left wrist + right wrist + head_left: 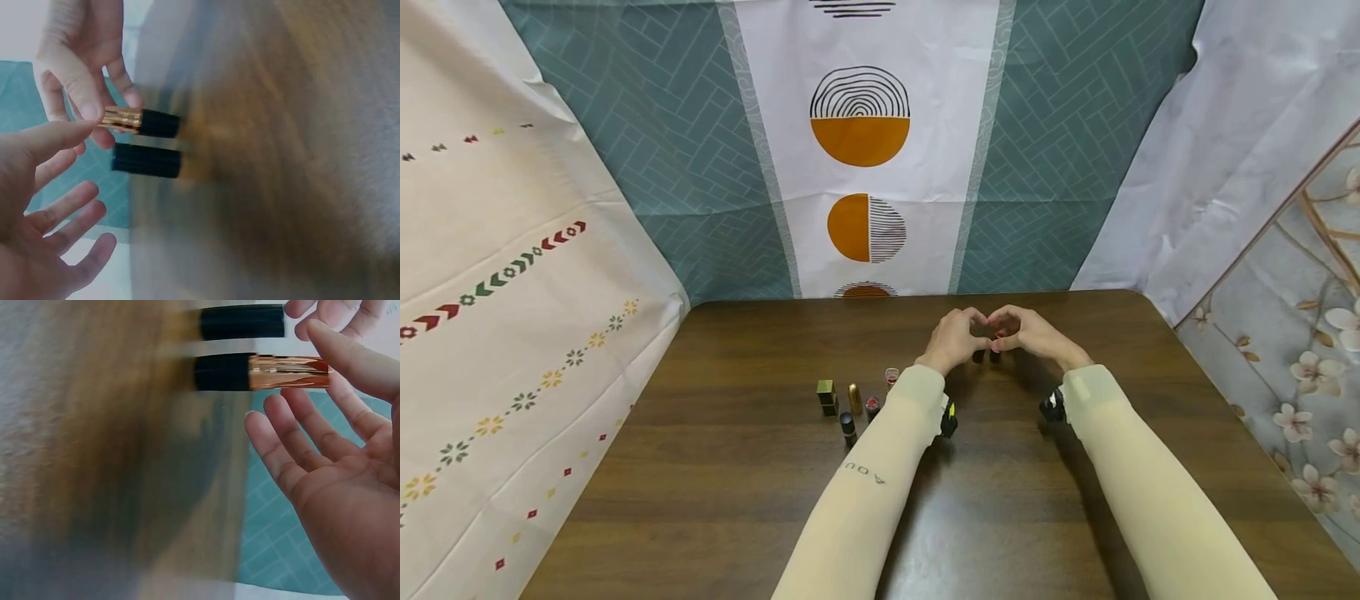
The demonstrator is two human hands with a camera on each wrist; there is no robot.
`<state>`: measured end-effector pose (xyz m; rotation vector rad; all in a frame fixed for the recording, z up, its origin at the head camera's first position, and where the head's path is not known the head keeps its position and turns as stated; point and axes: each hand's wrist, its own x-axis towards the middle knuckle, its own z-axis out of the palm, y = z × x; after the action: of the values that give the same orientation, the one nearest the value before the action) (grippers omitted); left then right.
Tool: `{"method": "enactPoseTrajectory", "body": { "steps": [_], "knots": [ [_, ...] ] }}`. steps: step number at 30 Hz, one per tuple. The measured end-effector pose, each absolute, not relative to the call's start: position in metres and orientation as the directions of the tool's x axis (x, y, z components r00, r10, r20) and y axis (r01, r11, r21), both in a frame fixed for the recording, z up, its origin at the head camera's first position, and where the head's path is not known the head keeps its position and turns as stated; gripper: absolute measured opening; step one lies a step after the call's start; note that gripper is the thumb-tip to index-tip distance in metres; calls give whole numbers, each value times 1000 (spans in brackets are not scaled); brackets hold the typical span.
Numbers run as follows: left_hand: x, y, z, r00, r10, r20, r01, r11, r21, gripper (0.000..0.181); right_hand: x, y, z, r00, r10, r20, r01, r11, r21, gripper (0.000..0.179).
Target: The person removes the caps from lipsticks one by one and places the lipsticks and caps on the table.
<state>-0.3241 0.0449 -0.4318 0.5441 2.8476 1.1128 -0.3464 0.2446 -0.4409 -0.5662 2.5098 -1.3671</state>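
Observation:
Near the back of the table, a lipstick (281, 372) with a black base and copper-gold tube stands upright. Beside it is a black cylinder (147, 160), which looks like its cap. My right hand (1033, 333) curves around the lipstick's top, its thumb and forefinger apart on either side. From the other side comes my left hand (953, 337), thumb stretched towards the same top and other fingers spread. In the left wrist view the two thumb tips meet or overlap; whether either presses the tube is unclear. A bit of red (998, 336) shows between the hands.
Left of my left forearm stand several small cosmetics: a green-gold box-shaped one (827, 397), a gold bullet-shaped tube (854, 398), a black-topped tube (847, 427), a dark tube with red top (872, 407) and a clear-topped red one (891, 377). Patterned cloths hang around the wooden table (737, 517).

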Motion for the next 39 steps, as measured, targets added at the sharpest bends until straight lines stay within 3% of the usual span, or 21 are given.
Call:
{"method": "enactPoseTrajectory", "body": {
  "steps": [20, 39],
  "knots": [
    [-325, 0, -366, -922, 382, 60, 305, 625, 719, 33, -350, 232, -399, -911, -396, 114, -297, 441, -847, 49],
    [-313, -43, -341, -903, 428, 46, 343, 651, 677, 30, -334, 206, -373, -890, -430, 152, -314, 338, -887, 46]
  ]
}}
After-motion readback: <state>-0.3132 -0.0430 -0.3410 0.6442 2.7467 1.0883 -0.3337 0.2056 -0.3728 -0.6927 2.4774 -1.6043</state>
